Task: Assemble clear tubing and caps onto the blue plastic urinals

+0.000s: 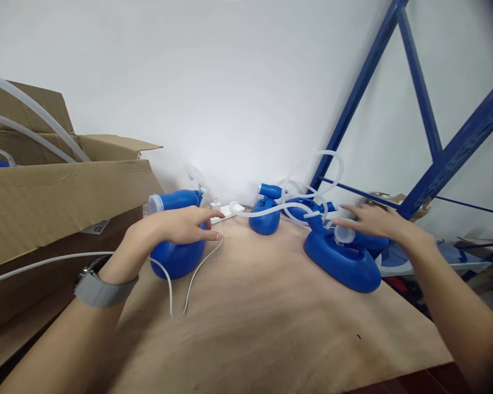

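My left hand hovers with fingers stretched out over a blue plastic bottle lying at the left of the wooden tabletop; it holds nothing. A grey watch band wraps that wrist. My right hand is spread flat above a second blue bottle with a clear cap, touching or just over it. A third blue bottle stands between them near the wall, with clear tubing looped over it.
A large open cardboard box with clear hoses stands at the left. A white power strip and thin white cable lie at the back. Blue metal shelving rises at the right, past the table's edge.
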Demonstrator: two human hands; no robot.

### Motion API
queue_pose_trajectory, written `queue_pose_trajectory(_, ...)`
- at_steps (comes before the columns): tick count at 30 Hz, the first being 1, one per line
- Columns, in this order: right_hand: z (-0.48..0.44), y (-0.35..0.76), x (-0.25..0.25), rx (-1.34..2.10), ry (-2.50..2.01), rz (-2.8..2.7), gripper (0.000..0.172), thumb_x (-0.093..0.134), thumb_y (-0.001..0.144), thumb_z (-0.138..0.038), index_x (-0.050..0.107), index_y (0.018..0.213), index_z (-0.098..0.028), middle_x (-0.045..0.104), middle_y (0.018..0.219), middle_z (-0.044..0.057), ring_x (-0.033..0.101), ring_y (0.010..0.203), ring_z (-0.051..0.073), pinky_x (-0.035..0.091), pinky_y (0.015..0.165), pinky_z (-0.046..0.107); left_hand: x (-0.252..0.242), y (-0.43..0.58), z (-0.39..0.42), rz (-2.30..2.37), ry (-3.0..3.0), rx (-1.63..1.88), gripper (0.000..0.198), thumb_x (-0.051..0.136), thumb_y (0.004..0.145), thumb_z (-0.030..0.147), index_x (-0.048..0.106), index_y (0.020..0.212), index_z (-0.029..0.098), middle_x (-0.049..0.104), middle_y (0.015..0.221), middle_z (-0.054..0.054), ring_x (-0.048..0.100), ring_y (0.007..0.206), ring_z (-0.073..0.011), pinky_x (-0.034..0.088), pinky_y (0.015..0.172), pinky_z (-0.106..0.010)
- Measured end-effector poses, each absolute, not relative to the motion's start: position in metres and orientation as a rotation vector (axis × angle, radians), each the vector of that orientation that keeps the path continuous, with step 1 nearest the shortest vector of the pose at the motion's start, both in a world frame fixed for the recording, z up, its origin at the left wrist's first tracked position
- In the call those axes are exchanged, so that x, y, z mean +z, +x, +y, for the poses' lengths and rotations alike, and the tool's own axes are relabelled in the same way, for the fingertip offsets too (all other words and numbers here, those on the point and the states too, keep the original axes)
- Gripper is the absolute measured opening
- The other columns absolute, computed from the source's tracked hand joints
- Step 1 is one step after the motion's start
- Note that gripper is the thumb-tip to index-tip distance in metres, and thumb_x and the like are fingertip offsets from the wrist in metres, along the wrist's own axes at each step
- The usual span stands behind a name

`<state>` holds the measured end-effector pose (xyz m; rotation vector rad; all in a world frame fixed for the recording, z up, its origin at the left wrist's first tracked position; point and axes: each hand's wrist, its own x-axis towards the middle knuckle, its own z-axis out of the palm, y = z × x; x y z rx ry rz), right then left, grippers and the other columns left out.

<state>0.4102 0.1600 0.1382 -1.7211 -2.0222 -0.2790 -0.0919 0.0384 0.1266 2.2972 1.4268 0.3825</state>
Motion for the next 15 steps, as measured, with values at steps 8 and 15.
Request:
queue_pose_trajectory(8, 0.111, 0.403, 0.092, -0.471, -1.604, -2.452, 0.086, 0.088, 0.048, -0.064, 0.066, 0.129, -0.045, 0.072, 0.113, 0.013, 0.064, 0.107, 0.051, 0.053, 0.088, 0.062, 0.124, -0.076, 0.038, 1.452, 2.352, 0.238, 0.071, 0.055, 0.088, 0.057, 0.049, 0.149, 0.021, 0.068, 0.129, -0.013, 0.069, 0.102, -0.0268, 0.051, 0.086, -0.032)
queue_pose_trajectory(15, 0.083, 0.289, 0.084, -0.142, -1.316, -2.599, 0.079, 0.071, 0.082, -0.042, 0.042, 0.155, -0.035, 0.072, 0.124, 0.009, 0.072, 0.101, 0.034, 0.055, 0.078, 0.039, 0.112, -0.069, 0.044, 1.423, 2.384, 0.158, 0.07, 0.052, 0.09, 0.058, 0.048, 0.15, 0.022, 0.07, 0.127, -0.012, 0.068, 0.105, -0.0271, 0.05, 0.088, -0.033)
